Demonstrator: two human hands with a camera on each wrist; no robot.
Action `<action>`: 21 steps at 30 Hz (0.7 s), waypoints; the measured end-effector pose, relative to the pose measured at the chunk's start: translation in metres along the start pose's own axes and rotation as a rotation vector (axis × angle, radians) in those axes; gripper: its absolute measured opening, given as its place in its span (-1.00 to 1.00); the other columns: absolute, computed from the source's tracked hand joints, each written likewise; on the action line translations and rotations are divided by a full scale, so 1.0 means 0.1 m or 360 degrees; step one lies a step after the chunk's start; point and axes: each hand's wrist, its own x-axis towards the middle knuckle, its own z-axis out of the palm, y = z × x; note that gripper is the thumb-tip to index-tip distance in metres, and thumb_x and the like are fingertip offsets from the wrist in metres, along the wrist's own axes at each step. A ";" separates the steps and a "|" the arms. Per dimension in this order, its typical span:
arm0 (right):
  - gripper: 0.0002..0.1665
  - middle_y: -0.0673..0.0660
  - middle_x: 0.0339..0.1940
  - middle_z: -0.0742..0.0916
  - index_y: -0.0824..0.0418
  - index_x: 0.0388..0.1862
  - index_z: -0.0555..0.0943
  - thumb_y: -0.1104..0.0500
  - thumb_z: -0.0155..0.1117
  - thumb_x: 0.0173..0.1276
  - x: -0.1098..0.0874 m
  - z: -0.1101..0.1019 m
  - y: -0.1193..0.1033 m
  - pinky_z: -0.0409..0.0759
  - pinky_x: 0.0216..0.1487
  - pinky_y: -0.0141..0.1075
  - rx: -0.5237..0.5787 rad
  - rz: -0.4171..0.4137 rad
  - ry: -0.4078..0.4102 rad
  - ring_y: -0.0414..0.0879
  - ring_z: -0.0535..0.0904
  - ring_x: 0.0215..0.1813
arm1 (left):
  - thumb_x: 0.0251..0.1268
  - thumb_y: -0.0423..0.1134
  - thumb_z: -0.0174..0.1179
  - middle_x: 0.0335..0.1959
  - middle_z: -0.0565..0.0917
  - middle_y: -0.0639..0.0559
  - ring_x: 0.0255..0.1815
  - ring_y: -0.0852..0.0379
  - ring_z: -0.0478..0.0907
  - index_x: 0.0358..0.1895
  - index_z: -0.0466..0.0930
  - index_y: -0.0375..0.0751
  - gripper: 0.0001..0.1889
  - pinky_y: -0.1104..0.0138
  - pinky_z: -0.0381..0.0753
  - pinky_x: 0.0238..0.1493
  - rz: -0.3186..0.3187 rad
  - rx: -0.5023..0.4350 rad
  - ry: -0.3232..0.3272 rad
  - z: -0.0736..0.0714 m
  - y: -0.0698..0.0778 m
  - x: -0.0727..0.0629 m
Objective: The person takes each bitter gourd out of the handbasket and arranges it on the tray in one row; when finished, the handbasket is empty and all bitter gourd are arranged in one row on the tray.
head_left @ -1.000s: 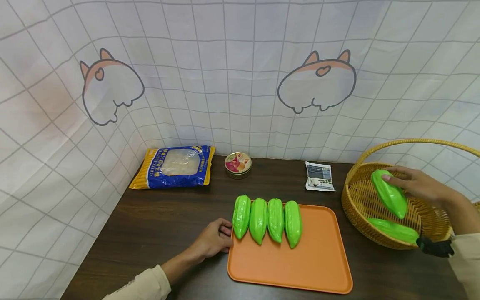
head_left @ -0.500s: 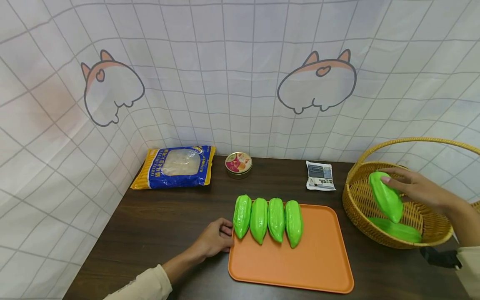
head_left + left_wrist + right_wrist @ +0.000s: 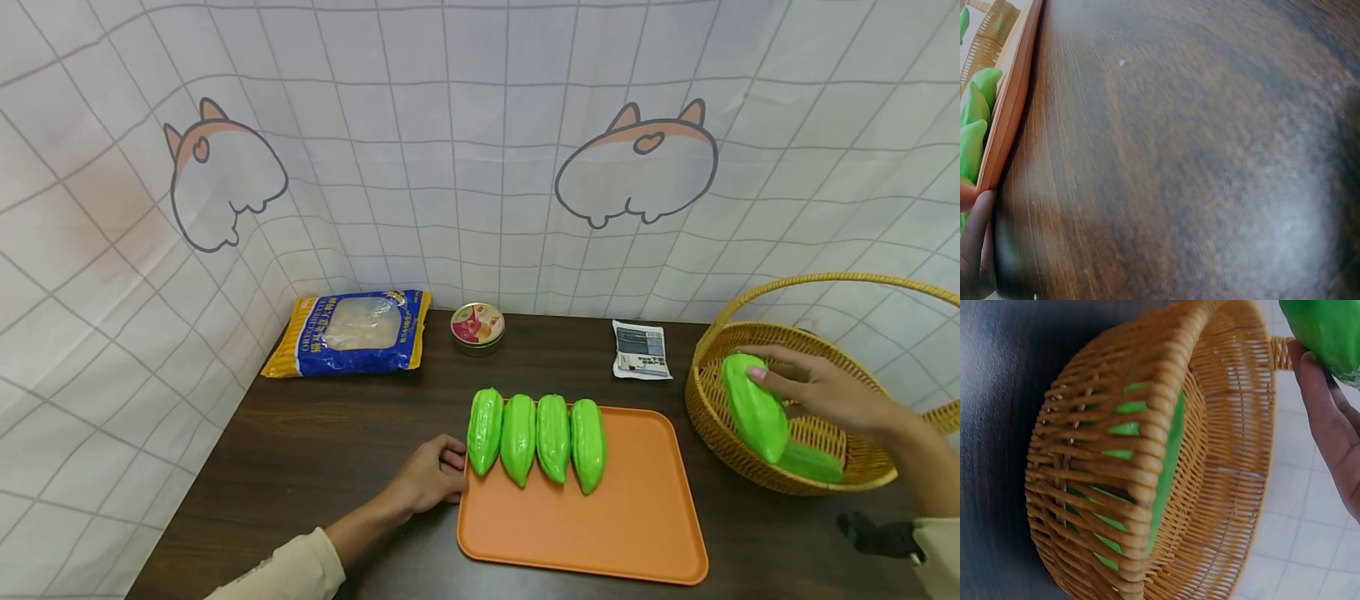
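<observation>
My right hand (image 3: 832, 392) holds a green ridged gourd (image 3: 753, 408), thumb on its near side, over the wicker basket (image 3: 705, 417). The right wrist view shows this gourd's lower end at the top right, above the rim. Inside the basket lies another green gourd (image 3: 813, 463), partly covered by the held one; its green also shows through the weave. My left hand (image 3: 426, 479) pinches the left edge of the orange tray (image 3: 570, 533), thumb and fingers at the rim in the left wrist view. Several green gourds (image 3: 553, 439) lie side by side along the tray's upper left.
At the back left of the dark wooden table (image 3: 322, 442) lies a blue and yellow pasta bag (image 3: 360, 333). A round tin (image 3: 477, 325) and a small white packet (image 3: 641, 350) stand along the back, near the white grid-patterned cloth (image 3: 480, 167). The basket's tall handle (image 3: 847, 277) arches over its back.
My right hand has carried the gourd left and slightly down, toward the basket's left rim. My left hand and the tray stay nearly where they were.
</observation>
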 end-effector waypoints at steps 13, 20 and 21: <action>-0.38 0.46 0.49 0.27 0.18 0.58 0.13 0.08 -0.09 0.64 -0.01 0.20 -0.16 0.73 0.02 0.06 0.0113 -0.0060 -0.0108 -0.54 0.48 0.11 | -0.11 -0.50 0.28 -0.14 0.54 -0.20 -0.32 0.10 0.59 0.13 0.44 -0.45 -0.43 0.23 0.79 -0.36 -0.0003 -0.0014 0.0006 0.00 -0.01 0.01; -0.37 0.42 0.54 0.21 0.07 0.60 0.13 0.08 -0.07 0.63 0.04 0.42 -0.21 0.69 0.02 0.16 0.0211 -0.0096 -0.0135 -0.37 0.50 0.21 | -0.10 -0.51 0.28 -0.13 0.54 -0.20 -0.31 0.10 0.59 0.13 0.44 -0.45 -0.42 0.23 0.79 -0.35 -0.0011 -0.0011 0.0005 0.01 -0.02 0.01; -0.37 0.43 0.54 0.20 0.05 0.60 0.13 0.07 -0.06 0.63 0.04 0.45 -0.22 0.69 0.02 0.16 0.0210 -0.0097 -0.0136 -0.26 0.52 0.24 | -0.10 -0.51 0.28 -0.13 0.54 -0.20 -0.31 0.10 0.59 0.13 0.44 -0.45 -0.42 0.23 0.79 -0.35 -0.0010 -0.0011 0.0005 0.01 -0.02 0.01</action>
